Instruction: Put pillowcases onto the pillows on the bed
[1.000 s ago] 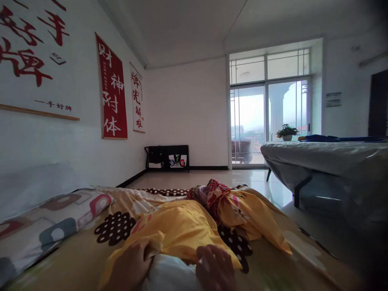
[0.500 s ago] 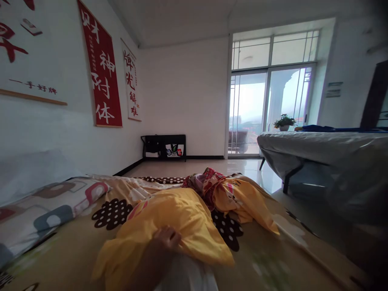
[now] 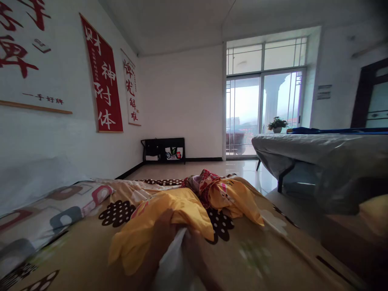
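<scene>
A yellow pillowcase (image 3: 178, 202) with a pink print lies bunched on the bed in front of me. White fabric (image 3: 174, 260), which looks like a pillow, comes out of its near side between my forearms. My left hand (image 3: 165, 224) is closed on the near edge of the pillowcase. Close beside it on the right, my right hand (image 3: 190, 238) grips the same edge; it is dark and blurred, and its fingers are partly hidden. Just beyond lies a second yellow printed cloth (image 3: 236, 200), with a red plaid cloth (image 3: 207, 182) bunched against it.
The bed sheet (image 3: 230, 262) is tan with brown polka-dot shapes. A patterned pillow (image 3: 57, 214) lies along the left wall. A plastic-covered table (image 3: 281, 147) stands at the right, bearing a potted plant (image 3: 277, 124). A black rack (image 3: 163, 149) stands by the far wall.
My right hand has come up beside my left at the pillowcase's near edge. The yellow cloth's right corner has drawn in leftward, and the view has shifted slightly right.
</scene>
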Tool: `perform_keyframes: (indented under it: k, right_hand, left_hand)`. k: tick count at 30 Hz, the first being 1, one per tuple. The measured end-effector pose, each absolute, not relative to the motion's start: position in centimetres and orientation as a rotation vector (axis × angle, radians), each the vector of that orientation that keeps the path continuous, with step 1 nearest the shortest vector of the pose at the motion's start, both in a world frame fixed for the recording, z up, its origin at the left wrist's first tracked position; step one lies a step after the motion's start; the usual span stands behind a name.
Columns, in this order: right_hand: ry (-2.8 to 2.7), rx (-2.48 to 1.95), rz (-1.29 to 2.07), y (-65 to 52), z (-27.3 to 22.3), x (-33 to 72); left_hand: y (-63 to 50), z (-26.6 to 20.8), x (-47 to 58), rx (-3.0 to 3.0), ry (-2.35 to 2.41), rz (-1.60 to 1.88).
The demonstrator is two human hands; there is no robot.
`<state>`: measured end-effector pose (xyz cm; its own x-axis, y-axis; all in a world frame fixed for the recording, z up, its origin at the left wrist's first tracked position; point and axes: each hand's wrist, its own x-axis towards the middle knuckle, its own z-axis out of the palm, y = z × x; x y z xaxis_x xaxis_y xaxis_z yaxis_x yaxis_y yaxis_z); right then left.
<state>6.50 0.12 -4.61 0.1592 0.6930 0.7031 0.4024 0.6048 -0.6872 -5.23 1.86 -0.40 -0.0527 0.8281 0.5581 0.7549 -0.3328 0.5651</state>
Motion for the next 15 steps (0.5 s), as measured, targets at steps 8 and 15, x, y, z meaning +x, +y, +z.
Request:
perform_keyframes:
  k: [8, 15]
  right_hand:
    - [-1.221, -0.848, -0.162, -8.2, 8.2, 12.7]
    - [-1.468, -0.826, -0.573, -8.6, 3.2, 7.8]
  left_hand:
    - [-3.1, 6.8, 0.0, 1.744, 1.44, 1.902]
    - [-5.4, 1.6, -7.8, 2.199, 1.644, 1.838]
